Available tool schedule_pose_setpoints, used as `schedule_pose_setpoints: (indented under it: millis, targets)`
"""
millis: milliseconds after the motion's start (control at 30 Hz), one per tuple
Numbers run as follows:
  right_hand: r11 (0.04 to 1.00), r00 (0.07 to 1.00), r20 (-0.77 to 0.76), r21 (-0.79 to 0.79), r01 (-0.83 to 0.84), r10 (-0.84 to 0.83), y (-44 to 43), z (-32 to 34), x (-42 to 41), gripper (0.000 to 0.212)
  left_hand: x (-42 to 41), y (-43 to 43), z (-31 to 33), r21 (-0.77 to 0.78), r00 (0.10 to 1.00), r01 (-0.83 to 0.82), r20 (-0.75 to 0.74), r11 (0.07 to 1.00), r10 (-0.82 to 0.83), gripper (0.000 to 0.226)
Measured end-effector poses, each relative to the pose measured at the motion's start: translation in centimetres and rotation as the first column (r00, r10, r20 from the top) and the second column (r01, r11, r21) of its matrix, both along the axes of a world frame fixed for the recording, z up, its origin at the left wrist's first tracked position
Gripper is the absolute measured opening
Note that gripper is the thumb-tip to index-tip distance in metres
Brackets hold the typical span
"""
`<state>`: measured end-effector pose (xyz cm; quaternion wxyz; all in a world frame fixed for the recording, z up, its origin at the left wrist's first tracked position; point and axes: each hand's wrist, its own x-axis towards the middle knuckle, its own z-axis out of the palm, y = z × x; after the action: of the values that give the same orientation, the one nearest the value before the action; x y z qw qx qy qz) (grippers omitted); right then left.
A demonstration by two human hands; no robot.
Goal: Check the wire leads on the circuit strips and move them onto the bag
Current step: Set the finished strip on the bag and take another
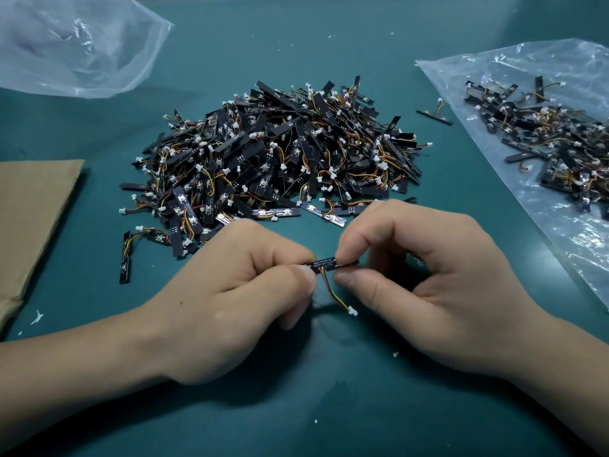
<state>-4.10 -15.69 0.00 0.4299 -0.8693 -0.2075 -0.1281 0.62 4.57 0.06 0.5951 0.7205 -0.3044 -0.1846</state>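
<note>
Circuit strip [324, 262] lies crosswise, each end in a pinching grip: left hand [237, 291], right hand [428, 285]. Bag [514, 64] at worktop's [296, 44] right edge; right hand nearer.

Soft overhead light is washing the teal mat [250, 51]; glare is streaking the clear bag [560, 252], shadows are pooling beneath the left hand [230, 291], and edges are bowing.

Head view: worn, wide-angle.
Facing: forward and down at the teal table [296, 407].
Nearness: close over left hand [230, 291] and right hand [428, 285].
</note>
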Motion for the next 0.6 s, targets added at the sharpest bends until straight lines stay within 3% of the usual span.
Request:
schedule_pose_setpoints:
  millis: [100,167,267,600]
  targets:
    - [1.0,1.0,0.008,-0.007,0.03,-0.03,-0.07,0.12,0.11,0.02,-0.26,0.05,-0.22,-0.016,1.0,-0.015,-0.021,1.0,0.015,0.041]
    - [0.999,0.999,0.001,-0.003,0.049,-0.049,-0.05,0.09,0.07,0.012,-0.32,-0.06,-0.13,-0.005,0.997,-0.011,0.078,1.0,0.011,0.041]
    - [0.997,0.997,-0.028,0.014,0.075,-0.074,-0.13,-0.1,0.02,0.006,0.29,-0.09,0.25,0.044,0.968,-0.061,0.245,0.997,0.048,0.022]
    - [0.99,0.992,-0.079,0.098,0.106,-0.099,-0.15,-0.23,0.0,0.005,0.56,0.16,0.05,0.011,0.91,-0.19,0.377,0.982,0.172,0.008]
